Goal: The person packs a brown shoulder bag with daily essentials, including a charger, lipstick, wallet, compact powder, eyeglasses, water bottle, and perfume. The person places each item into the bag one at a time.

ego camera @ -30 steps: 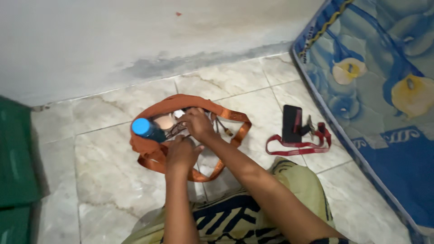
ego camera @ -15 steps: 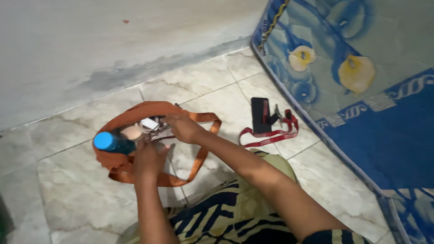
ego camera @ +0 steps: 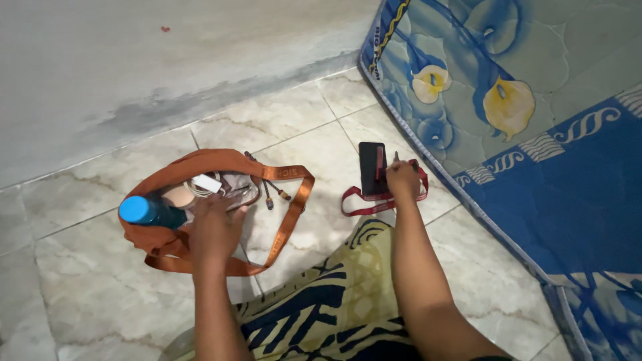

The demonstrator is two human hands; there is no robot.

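Observation:
An orange strap bag (ego camera: 160, 251) lies open on the tiled floor, with a blue-capped bottle (ego camera: 144, 211) at its left end and a white charger (ego camera: 206, 184) and cords inside. My left hand (ego camera: 215, 230) rests on the bag's opening, fingers spread over its contents. My right hand (ego camera: 402, 180) reaches right to a black phone (ego camera: 372, 167) lying on a red lanyard (ego camera: 364, 204), fingers closing on small items beside the phone. What the fingers hold is too small to tell.
A blue floral mattress (ego camera: 535, 127) fills the right side, its edge close behind the phone. A grey stained wall (ego camera: 167, 60) runs along the back. My patterned yellow-and-navy trouser leg (ego camera: 321, 307) lies in the foreground between both arms.
My right hand left the bag and moved right to the phone and lanyard. My left hand stayed on the bag. The camera view shifted toward the mattress.

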